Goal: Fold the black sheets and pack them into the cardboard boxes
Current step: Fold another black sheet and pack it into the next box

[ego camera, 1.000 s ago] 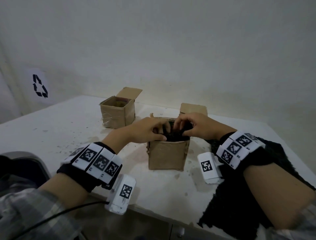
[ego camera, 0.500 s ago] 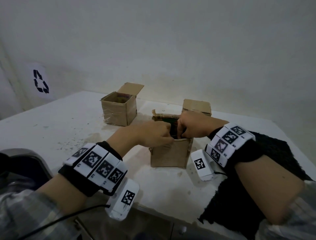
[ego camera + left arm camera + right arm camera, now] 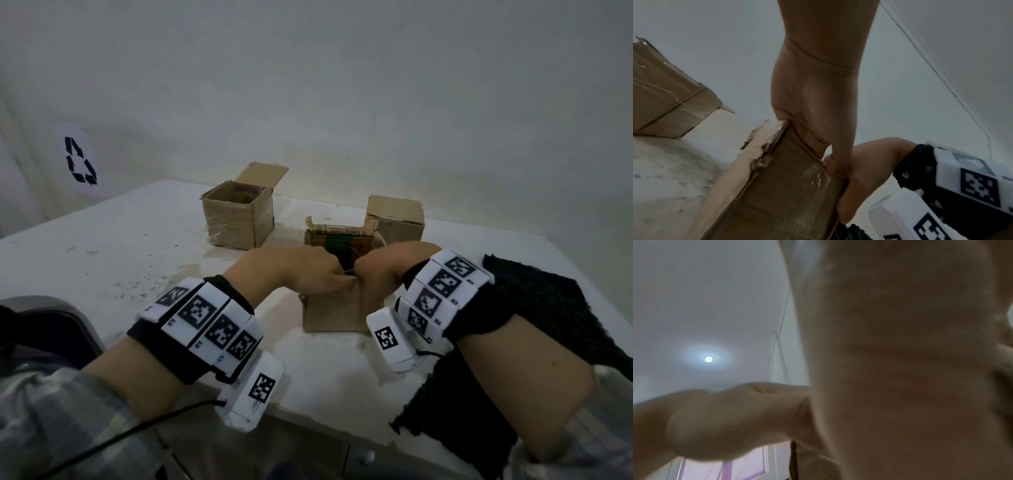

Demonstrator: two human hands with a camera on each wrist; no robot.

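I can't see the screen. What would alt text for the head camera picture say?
Two hands, left hand and right hand, meet at the top of a small cardboard box on a white table. Two more boxes stand behind it, and a black sheet lies to the right.

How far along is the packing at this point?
Done: nothing clearly; the right rear box looks closed, contents unseen. In hand: left hand and right hand work at the near box; dark inside. Left: the black sheet lies unfolded on the table, and the left rear box is open.
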